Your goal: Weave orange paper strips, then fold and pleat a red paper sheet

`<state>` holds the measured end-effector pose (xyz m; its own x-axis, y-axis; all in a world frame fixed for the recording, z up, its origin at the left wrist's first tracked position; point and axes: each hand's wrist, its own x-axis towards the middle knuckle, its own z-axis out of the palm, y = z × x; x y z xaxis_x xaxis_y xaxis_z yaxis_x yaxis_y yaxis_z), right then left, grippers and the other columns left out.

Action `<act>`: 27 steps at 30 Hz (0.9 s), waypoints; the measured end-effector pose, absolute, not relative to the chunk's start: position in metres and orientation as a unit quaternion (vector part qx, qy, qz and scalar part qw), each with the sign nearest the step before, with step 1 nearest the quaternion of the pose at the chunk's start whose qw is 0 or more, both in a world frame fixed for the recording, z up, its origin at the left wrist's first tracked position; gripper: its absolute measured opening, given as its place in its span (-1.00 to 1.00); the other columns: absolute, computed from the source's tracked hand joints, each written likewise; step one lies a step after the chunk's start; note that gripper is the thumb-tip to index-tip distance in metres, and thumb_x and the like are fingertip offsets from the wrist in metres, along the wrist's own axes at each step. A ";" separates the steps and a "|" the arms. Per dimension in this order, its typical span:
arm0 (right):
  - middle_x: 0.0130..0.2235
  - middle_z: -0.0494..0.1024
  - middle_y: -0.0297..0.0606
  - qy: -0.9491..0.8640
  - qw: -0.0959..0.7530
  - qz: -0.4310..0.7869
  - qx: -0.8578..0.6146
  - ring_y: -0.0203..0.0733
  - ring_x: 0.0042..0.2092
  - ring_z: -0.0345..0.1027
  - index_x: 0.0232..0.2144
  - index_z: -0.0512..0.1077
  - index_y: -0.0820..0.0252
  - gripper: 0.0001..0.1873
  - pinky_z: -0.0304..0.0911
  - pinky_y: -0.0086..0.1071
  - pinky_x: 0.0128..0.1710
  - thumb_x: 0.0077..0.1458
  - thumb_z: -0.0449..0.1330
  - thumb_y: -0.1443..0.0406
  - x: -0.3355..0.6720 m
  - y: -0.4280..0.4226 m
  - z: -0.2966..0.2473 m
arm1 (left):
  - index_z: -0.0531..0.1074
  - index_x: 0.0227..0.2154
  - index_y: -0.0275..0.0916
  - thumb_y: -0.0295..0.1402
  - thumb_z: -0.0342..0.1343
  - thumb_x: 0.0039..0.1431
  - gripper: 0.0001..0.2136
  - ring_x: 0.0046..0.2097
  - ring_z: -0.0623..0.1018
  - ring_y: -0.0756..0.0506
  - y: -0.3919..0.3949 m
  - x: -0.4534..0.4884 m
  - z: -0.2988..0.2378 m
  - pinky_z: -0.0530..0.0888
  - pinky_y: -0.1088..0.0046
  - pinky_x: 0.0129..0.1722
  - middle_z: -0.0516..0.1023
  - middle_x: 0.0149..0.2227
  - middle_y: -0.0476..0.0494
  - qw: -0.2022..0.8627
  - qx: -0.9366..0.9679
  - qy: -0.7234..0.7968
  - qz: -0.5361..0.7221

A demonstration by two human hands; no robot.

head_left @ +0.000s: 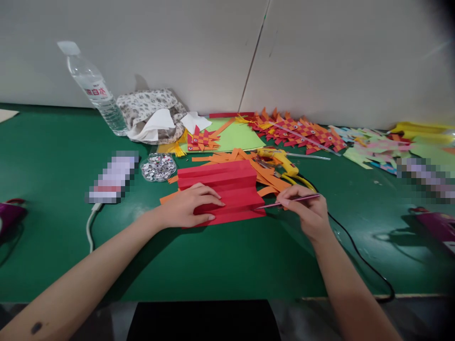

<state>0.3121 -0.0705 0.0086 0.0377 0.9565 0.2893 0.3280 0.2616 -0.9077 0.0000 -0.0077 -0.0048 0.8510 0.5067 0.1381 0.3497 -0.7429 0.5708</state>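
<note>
A sheet of red paper with several lengthwise fold creases lies in front of me. My left hand rests on its left part, fingers stretched out and holding it flat. In my right hand is a slim pink pencil, gripped between thumb and fingers. Its tip touches the right side of the sheet, near the lower crease. Orange paper strips stick out behind and beside the red sheet. Just beyond them lies a yellow glue gun.
Behind are a water bottle, a patterned cloth bag, googly eyes, green paper and woven paper fish. Phones lie left and right. A black cord crosses the green table at right.
</note>
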 end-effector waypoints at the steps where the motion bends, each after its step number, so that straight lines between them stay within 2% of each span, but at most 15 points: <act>1: -0.48 0.46 -0.33 -0.618 0.498 0.314 -0.520 -0.24 -0.42 0.30 -0.58 0.45 0.15 -0.86 0.16 -0.37 -0.42 -0.01 0.22 0.38 0.312 -0.071 0.009 | 0.38 0.02 -0.09 -0.24 0.06 0.24 -0.70 0.07 0.36 -0.16 -0.008 0.000 -0.005 0.36 0.27 0.03 0.39 0.06 -0.15 0.273 0.922 0.232 0.142; 13: -0.51 0.47 -0.32 -0.583 0.537 0.324 -0.517 -0.25 -0.47 0.31 -0.58 0.45 0.15 -0.89 0.20 -0.39 -0.50 -0.05 0.26 0.34 0.312 -0.070 0.008 | 0.39 0.02 -0.10 -0.25 0.06 0.24 -0.70 0.07 0.36 -0.16 -0.009 0.001 -0.002 0.35 0.28 0.03 0.40 0.06 -0.14 0.276 0.922 0.231 0.140; 22: -0.50 0.46 -0.32 -0.603 0.503 0.332 -0.522 -0.24 -0.45 0.30 -0.58 0.45 0.16 -0.88 0.18 -0.37 -0.46 -0.03 0.25 0.33 0.311 -0.071 0.008 | 0.38 0.05 -0.08 -0.24 0.08 0.23 -0.67 0.11 0.36 -0.17 -0.007 -0.002 0.001 0.34 0.25 0.07 0.39 0.10 -0.14 0.291 0.919 0.232 0.134; 27: -0.50 0.45 -0.32 -0.610 0.498 0.330 -0.521 -0.22 -0.44 0.30 -0.59 0.44 0.15 -0.87 0.18 -0.35 -0.44 -0.02 0.25 0.34 0.312 -0.072 0.008 | 0.37 0.07 -0.06 -0.32 0.12 0.18 -0.63 0.15 0.35 -0.16 0.000 -0.012 0.005 0.29 0.23 0.14 0.40 0.13 -0.12 0.336 0.911 0.203 0.122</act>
